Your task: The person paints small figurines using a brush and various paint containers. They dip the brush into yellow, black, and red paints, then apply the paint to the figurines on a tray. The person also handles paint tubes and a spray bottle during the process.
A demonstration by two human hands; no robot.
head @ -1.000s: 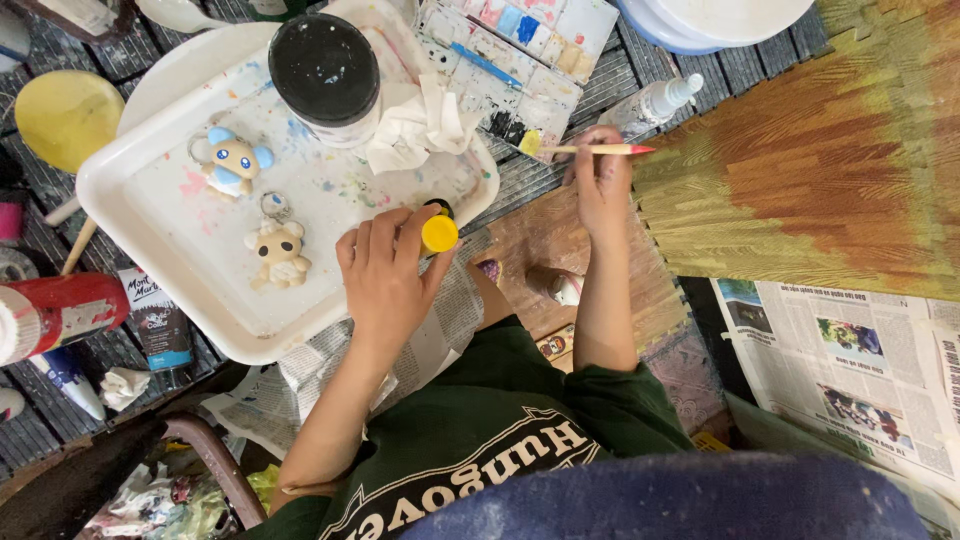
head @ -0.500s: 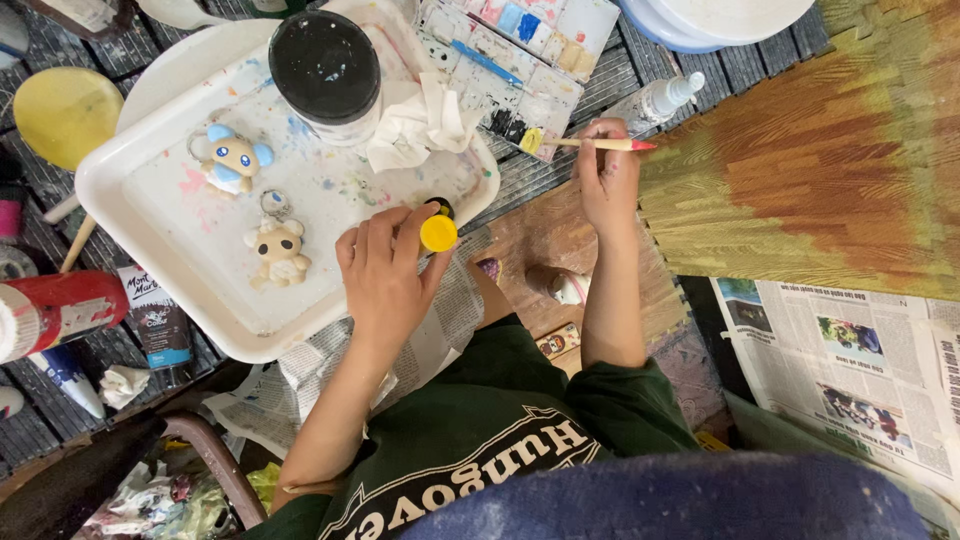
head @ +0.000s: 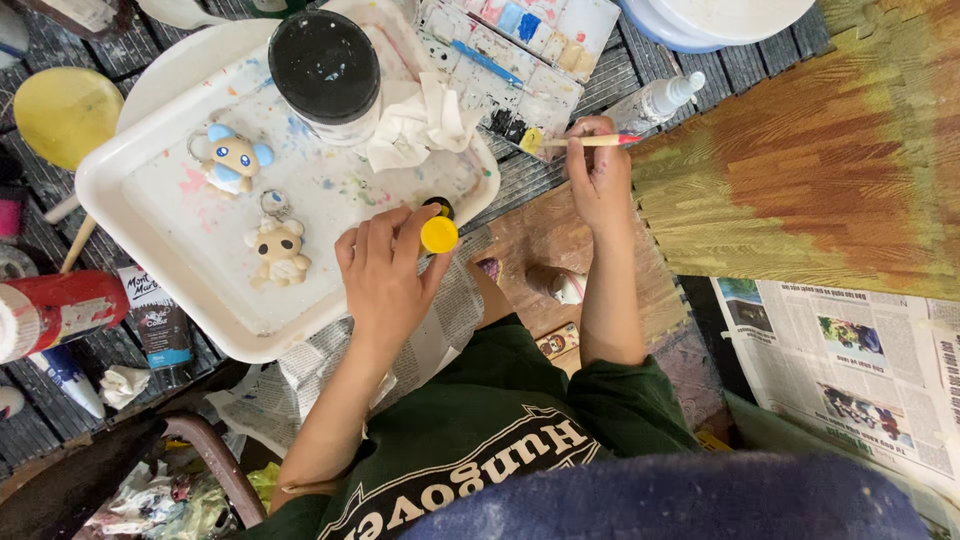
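My left hand [head: 385,280] is clamping a yellow cap [head: 439,235] at the white tray [head: 150,190] rim; my right hand [head: 598,175] is gripping a paintbrush [head: 590,141] beside the palette [head: 500,60].

We have one view only, from the head; it looks steeply down, close over both hands, the white tray [head: 150,200] and the painted mat [head: 830,170].

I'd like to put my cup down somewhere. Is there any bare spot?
The white tray has a bare strip along its near edge, below the beige figurine. The newspaper at right lies open. Around the palette and black-lidded jar it is crowded.
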